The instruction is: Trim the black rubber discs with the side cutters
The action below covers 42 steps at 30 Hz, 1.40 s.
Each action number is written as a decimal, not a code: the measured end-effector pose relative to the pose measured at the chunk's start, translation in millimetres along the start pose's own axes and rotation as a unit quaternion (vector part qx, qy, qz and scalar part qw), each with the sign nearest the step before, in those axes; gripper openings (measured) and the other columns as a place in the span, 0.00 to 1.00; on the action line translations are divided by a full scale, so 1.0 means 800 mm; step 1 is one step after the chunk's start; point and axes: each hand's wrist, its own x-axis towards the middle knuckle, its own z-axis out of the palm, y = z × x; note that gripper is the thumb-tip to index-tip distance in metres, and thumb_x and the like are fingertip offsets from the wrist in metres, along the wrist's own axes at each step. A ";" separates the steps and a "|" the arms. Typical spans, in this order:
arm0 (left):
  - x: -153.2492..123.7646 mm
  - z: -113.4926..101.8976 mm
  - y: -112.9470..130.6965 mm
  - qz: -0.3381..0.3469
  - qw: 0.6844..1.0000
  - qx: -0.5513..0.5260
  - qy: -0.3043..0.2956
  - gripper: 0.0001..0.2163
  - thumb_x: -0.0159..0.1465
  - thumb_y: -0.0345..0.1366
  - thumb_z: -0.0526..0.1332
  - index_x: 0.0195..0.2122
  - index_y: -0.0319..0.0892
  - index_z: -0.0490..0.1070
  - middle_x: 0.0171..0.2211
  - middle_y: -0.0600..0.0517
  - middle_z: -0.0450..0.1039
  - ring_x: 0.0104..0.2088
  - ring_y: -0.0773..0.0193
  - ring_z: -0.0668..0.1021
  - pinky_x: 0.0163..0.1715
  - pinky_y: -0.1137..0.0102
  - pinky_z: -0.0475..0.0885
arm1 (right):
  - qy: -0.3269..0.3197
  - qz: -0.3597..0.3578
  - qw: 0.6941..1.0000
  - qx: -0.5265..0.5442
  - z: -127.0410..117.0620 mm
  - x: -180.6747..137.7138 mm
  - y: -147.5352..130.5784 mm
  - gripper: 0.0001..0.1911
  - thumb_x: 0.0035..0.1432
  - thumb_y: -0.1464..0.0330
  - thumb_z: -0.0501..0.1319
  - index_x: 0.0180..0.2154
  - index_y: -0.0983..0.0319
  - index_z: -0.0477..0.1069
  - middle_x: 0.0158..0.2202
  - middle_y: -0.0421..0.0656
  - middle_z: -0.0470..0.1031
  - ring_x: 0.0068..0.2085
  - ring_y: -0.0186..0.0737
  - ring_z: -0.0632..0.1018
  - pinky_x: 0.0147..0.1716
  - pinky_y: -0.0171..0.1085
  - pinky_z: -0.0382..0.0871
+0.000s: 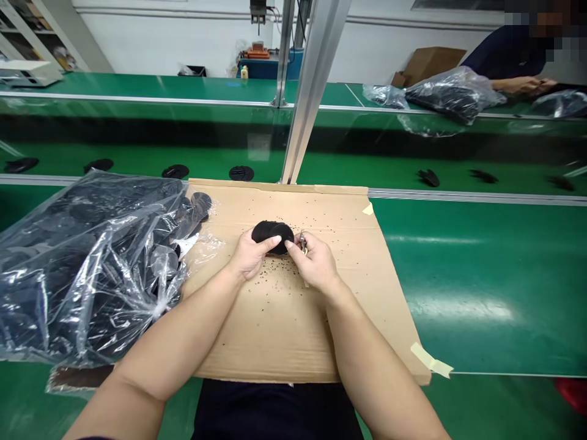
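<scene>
Over the cardboard sheet (275, 336), my left hand (250, 255) is closed on several black round discs (274, 237), fanned so that they overlap, its thumb lying on top. My right hand (315, 261) touches the right edge of the discs with its thumb. A small metal tool (303, 243) sits within my right fingers; it looks like small cutters, though most of it is hidden. Tiny dark scraps (275, 269) are scattered on the cardboard below and around the discs.
A clear plastic bag (87, 263) full of black discs lies left. Behind a metal post (314, 91), black pieces (241, 173) lie along a green belt (206, 156). Across it, a person's hands (523, 85) are near plastic bags (458, 95). Tape (431, 359) holds the cardboard's right corner.
</scene>
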 end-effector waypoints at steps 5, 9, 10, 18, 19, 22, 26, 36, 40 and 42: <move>-0.002 -0.003 0.005 -0.024 0.999 0.003 -0.037 0.13 0.49 0.32 0.74 0.35 0.38 0.77 0.35 0.49 0.78 0.38 0.61 0.79 0.45 0.64 0.72 | -0.029 -0.026 0.999 0.034 0.001 -0.002 0.000 0.18 0.60 0.53 0.57 0.29 0.60 0.65 0.27 0.39 0.68 0.29 0.35 0.69 0.30 0.35 0.60; -0.006 -0.003 0.006 -0.053 0.997 0.007 -0.061 0.13 0.48 0.34 0.74 0.33 0.36 0.76 0.33 0.47 0.78 0.36 0.61 0.78 0.44 0.64 0.72 | -0.014 -0.051 0.996 0.068 0.004 -0.004 0.002 0.20 0.59 0.52 0.58 0.26 0.60 0.62 0.24 0.37 0.63 0.26 0.33 0.65 0.27 0.34 0.58; -0.007 -0.003 0.006 -0.058 0.996 0.005 -0.065 0.13 0.48 0.34 0.74 0.32 0.36 0.76 0.33 0.47 0.78 0.36 0.60 0.78 0.44 0.63 0.72 | -0.007 -0.046 0.997 0.068 0.004 -0.005 0.003 0.20 0.59 0.52 0.59 0.25 0.60 0.61 0.23 0.36 0.62 0.25 0.33 0.64 0.26 0.34 0.57; -0.003 -0.002 0.006 -0.080 0.996 -0.034 -0.026 0.16 0.49 0.33 0.74 0.37 0.37 0.74 0.35 0.49 0.77 0.37 0.62 0.78 0.42 0.67 0.73 | 0.026 -0.049 0.995 0.080 0.011 -0.008 -0.003 0.19 0.59 0.54 0.59 0.25 0.60 0.62 0.22 0.36 0.60 0.24 0.32 0.63 0.25 0.34 0.58; -0.001 -0.003 0.008 -0.092 0.995 -0.049 -0.008 0.16 0.49 0.33 0.74 0.37 0.38 0.74 0.35 0.49 0.77 0.36 0.63 0.78 0.38 0.69 0.74 | 0.016 -0.063 0.993 0.097 0.011 -0.009 -0.004 0.16 0.59 0.55 0.60 0.30 0.60 0.67 0.23 0.37 0.64 0.25 0.33 0.65 0.27 0.35 0.61; 0.005 -0.007 0.013 -0.141 0.985 -0.088 0.039 0.12 0.54 0.32 0.71 0.38 0.39 0.72 0.32 0.51 0.75 0.28 0.70 0.76 0.25 0.78 0.70 | 0.014 -0.114 0.984 0.136 0.013 -0.011 -0.005 0.16 0.60 0.60 0.60 0.47 0.61 0.69 0.30 0.40 0.70 0.30 0.36 0.71 0.32 0.37 0.67; 0.006 -0.008 0.018 -0.195 0.974 -0.110 0.026 0.06 0.59 0.29 0.66 0.37 0.38 0.72 0.29 0.52 0.74 0.22 0.73 0.72 0.17 0.82 0.65 | 0.083 -0.159 0.980 0.082 0.013 -0.010 -0.004 0.13 0.60 0.65 0.59 0.46 0.61 0.72 0.34 0.44 0.72 0.33 0.39 0.73 0.36 0.39 0.69; -0.001 -0.008 0.020 -0.257 0.959 -0.115 -0.029 0.07 0.58 0.28 0.66 0.39 0.36 0.73 0.27 0.51 0.71 0.20 0.74 0.71 0.14 0.84 0.63 | 0.088 -0.258 0.962 0.004 0.014 -0.008 0.001 0.08 0.62 0.67 0.56 0.39 0.60 0.74 0.30 0.44 0.74 0.34 0.41 0.73 0.37 0.42 0.68; 0.000 -0.010 0.020 -0.262 0.959 -0.097 -0.043 0.09 0.58 0.29 0.67 0.40 0.36 0.74 0.28 0.50 0.70 0.20 0.75 0.69 0.13 0.84 0.62 | 0.079 -0.258 0.962 -0.027 0.012 -0.007 0.004 0.09 0.62 0.66 0.56 0.38 0.59 0.74 0.29 0.44 0.73 0.33 0.41 0.72 0.37 0.42 0.67; 0.000 -0.010 0.019 -0.261 0.960 -0.094 -0.042 0.09 0.57 0.29 0.67 0.40 0.36 0.74 0.28 0.51 0.70 0.19 0.75 0.69 0.13 0.84 0.61 | 0.080 -0.260 0.962 -0.037 0.013 -0.007 0.003 0.08 0.62 0.67 0.55 0.37 0.59 0.74 0.28 0.44 0.72 0.32 0.41 0.71 0.37 0.42 0.67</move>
